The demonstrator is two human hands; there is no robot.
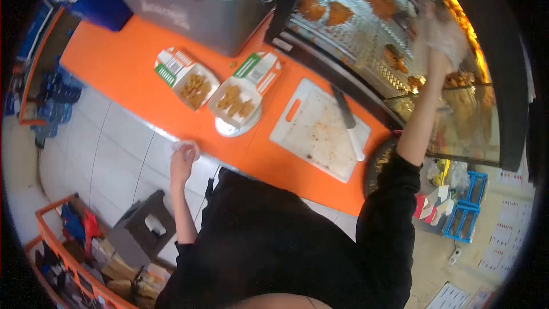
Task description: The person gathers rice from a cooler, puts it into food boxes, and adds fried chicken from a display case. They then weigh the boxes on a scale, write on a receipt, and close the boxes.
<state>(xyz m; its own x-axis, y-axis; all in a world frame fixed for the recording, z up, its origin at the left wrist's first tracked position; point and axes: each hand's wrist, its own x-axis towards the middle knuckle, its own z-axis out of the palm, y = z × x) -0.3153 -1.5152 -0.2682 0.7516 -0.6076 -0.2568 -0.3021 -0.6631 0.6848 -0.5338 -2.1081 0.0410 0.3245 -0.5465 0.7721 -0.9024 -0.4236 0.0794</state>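
Note:
My right hand [446,37], in a clear plastic glove, reaches into the lit glass food cabinet [349,60]. Its fingers are blurred, and whether they grip the dark shape beside them cannot be made out. Pieces of fried chicken [379,3] lie on the cabinet's metal racks. Low beside the counter's front edge, my left hand [183,157] is closed, with pale translucent plastic about the fingers. On the counter stand two open paper boxes, a left one [182,100] and a right one [213,105], both with chopped fried pieces inside. Under the right box shows a round white base [237,129].
A white cutting board [297,131] with crumbs carries a knife [346,114]. Behind the boxes is a grey cooler [189,14], beside a blue container [106,8]. A dark round pan [374,166] is partly under my right sleeve. Orange shelving [74,266] stands lower left.

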